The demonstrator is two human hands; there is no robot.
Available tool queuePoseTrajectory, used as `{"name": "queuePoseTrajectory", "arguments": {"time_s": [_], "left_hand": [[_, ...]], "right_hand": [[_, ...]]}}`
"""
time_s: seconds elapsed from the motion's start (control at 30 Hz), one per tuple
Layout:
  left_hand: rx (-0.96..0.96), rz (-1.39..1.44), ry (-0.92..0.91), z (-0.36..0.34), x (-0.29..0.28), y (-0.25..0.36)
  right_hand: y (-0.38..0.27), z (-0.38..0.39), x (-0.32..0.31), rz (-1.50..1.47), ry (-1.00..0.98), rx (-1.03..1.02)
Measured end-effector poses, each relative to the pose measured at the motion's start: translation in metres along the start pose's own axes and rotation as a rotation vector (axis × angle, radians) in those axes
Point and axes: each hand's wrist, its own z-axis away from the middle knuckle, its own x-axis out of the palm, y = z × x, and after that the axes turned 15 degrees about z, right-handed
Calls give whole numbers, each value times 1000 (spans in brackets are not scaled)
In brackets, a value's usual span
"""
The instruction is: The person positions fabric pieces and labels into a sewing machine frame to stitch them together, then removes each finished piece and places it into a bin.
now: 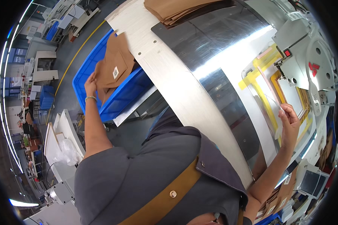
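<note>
The left hand (pixel 90 84) has its fingers closed on the near edge of a brown piece (pixel 110 65), which lies over the blue bin (pixel 129 100) just beside the table (pixel 169 71), a small white label (pixel 115 72) facing up; the grip looks to be at one side only, so if it slackened, the limp sheet could fold on itself or slide down askew onto whatever brown material lies beneath it; dragged across the bin's rim, it could crease, and the label could catch or lift; the right hand (pixel 289 118) is well apart from the left, over the yellow-taped template (pixel 260 88) and beside the amber frame (pixel 276 84), its thumb and fingertips brought close together; a thin pale line shows near them, but I cannot tell whether they grip it; a sideways tug there could shift the template out of line, and a sleeveless wrist brushing the frame could nudge it too; the machine head (pixel 304 62) stands near those fingers, so an untimely start could pinch or injure them, the likeliest cause being attention split between two distant places; the brown stack (pixel 184 13) at the far side could slip if bumped, its sheets being unevenly squared.
</note>
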Motion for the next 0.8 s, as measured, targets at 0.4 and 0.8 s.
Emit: {"name": "queuePoseTrajectory", "arguments": {"time_s": [0.4,0.8], "left_hand": [[-466,-1395,-266,25,-30,-29],[876,-215,-728,111,351,199]], "right_hand": [[-12,2,15,77,75,-15],[-33,-43,-79,518,154,39]]}}
